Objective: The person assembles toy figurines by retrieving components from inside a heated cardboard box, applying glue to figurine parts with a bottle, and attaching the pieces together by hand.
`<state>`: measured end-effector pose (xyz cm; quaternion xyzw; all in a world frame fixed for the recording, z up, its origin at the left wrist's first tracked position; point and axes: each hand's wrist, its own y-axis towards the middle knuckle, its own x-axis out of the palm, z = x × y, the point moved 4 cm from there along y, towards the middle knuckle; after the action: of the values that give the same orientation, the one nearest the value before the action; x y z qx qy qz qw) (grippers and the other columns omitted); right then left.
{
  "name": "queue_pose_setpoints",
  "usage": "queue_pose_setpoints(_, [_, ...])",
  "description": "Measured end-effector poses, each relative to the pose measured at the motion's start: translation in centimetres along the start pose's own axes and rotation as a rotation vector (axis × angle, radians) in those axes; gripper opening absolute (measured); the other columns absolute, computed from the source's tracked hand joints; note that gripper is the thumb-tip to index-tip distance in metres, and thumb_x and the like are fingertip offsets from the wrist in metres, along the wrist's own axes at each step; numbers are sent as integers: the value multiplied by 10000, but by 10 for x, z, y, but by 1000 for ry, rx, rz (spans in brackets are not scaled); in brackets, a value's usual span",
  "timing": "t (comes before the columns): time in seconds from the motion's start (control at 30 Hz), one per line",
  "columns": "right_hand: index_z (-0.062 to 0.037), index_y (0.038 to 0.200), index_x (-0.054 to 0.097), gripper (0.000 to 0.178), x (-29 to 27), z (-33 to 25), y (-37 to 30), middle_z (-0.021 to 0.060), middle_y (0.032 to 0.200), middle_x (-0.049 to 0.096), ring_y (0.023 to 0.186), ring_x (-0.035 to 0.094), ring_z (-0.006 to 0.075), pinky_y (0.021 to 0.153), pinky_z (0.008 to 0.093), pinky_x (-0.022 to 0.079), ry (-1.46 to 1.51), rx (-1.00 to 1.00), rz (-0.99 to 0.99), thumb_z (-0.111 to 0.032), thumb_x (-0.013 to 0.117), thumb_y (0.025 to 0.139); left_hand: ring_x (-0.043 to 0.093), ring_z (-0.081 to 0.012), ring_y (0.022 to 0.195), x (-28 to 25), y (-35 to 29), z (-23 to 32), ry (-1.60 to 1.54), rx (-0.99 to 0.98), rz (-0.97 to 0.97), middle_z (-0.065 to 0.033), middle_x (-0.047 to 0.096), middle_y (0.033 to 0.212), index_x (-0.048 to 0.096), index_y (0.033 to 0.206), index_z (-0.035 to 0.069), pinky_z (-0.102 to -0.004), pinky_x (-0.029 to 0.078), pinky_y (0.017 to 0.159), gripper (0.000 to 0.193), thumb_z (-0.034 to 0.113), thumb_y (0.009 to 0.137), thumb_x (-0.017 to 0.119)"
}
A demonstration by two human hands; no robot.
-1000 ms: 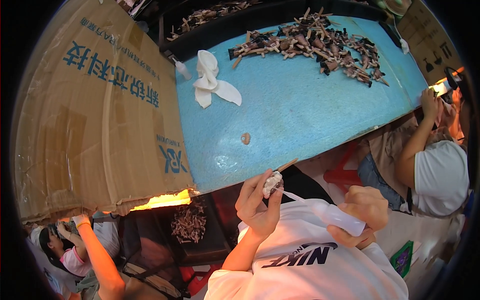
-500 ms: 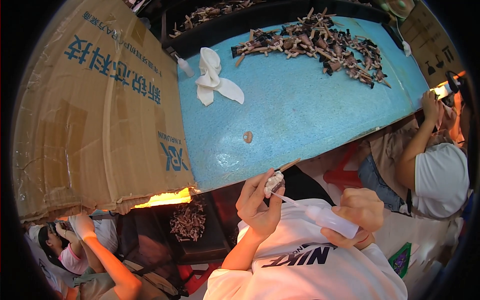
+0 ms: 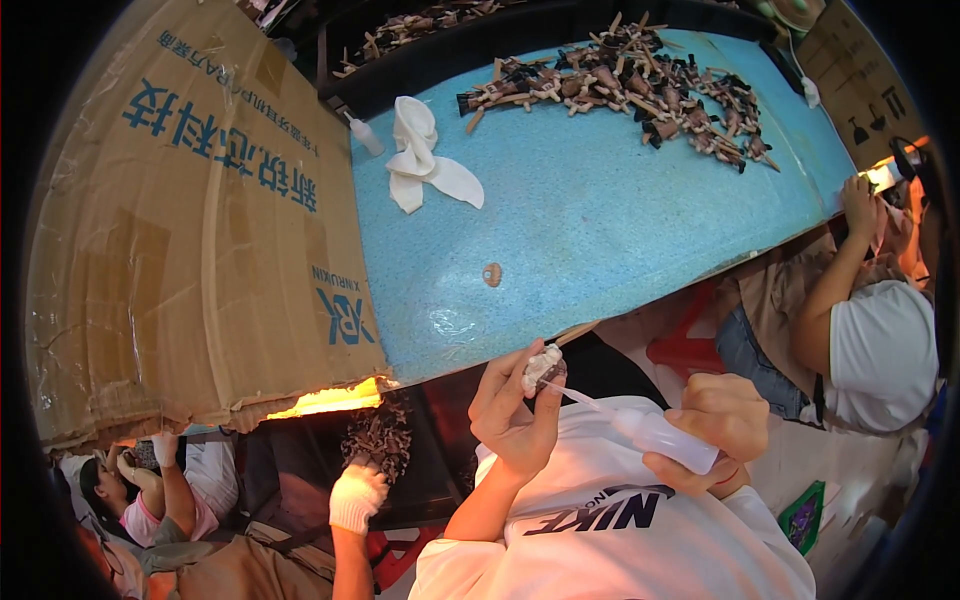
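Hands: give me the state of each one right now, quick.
Left hand: closed, pinching a small white-and-brown piece.
Right hand: closed, holding a whitish nozzle bottle.

Brown and white figurine (image 3: 542,369), wooden stick (image 3: 574,333) beyond it, tilted translucent bottle (image 3: 668,438), nozzle (image 3: 582,398) pointing at figurine

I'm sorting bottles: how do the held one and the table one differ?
The held bottle is in the right hand; the table bottle rests on the blue table, looking smaller in view. The held bottle's nozzle points at a small piece in the left hand; the table bottle's points away. Both are pale, with thin nozzles.
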<state>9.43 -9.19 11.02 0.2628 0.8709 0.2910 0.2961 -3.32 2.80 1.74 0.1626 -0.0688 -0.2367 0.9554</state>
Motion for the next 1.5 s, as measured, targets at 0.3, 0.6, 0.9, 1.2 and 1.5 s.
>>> queue_pose_setpoints(0.3, [0,729,565,265,-3,0,-5,44,481,446,354,394,162,343,255,284,-100,5,47,-114,726,552,529,-134,764,-1,0,-1,6,1,5,-147,587,935,590,1068,-102,-228,442,712,350,-93,722,646])
queue_pose_setpoints(0.6, [9,752,583,272,0,1,-5,37,488,433,366,390,162,350,250,269,-33,18,26,-67,760,562,591,-280,929,-4,-1,-1,36,21,-31,-191,545,1000,590,957,-92,-339,580,665,168,-23,804,594])
queue_pose_setpoints(0.9, [28,949,500,272,-3,41,-24,107,767,567,609,497,112,564,269,441,631,551,499,-116,598,739,586,-202,882,-4,6,-4,-275,-211,79,-160,584,967,604,981,-72,-307,535,677,170,-26,819,584])
queue_pose_setpoints(1.2, [-2,978,549,255,20,102,4,92,960,614,851,559,160,795,283,425,369,460,292,-28,617,734,592,-204,896,-33,18,-22,-539,-291,220,-143,571,1096,607,1006,-34,-365,543,686,164,31,879,525])
queue_pose_setpoints(1.5, [-13,955,590,281,59,179,36,110,890,610,807,582,254,747,323,449,-90,461,78,-63,689,697,585,-169,880,-48,23,-20,-543,-233,309,-121,579,1091,593,1046,-21,-334,546,677,194,66,883,536])
